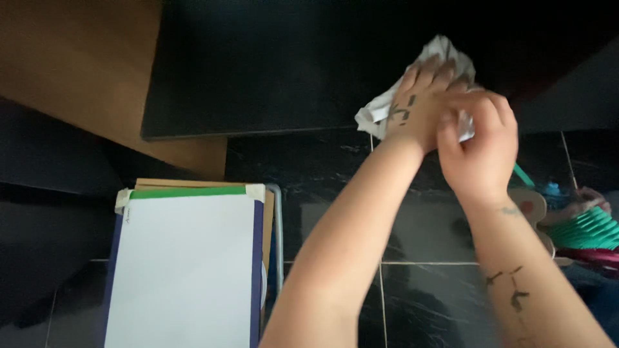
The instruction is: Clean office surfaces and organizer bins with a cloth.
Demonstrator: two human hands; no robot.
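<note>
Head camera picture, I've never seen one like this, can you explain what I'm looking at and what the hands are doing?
This is one picture from a camera worn on a person's head, looking down at their own two bare hands. The left hand and right hand are together, pressing a crumpled white cloth against the edge of a black tabletop. Below is a dark tiled floor. At lower left stands a white board with green tape along its top. At far right sit colourful toy-like items, too cut off to identify.

Home room, dark marble-look floor tiles [425,296], wooden furniture [71,64], colourful paper toy [580,229] on floor
</note>
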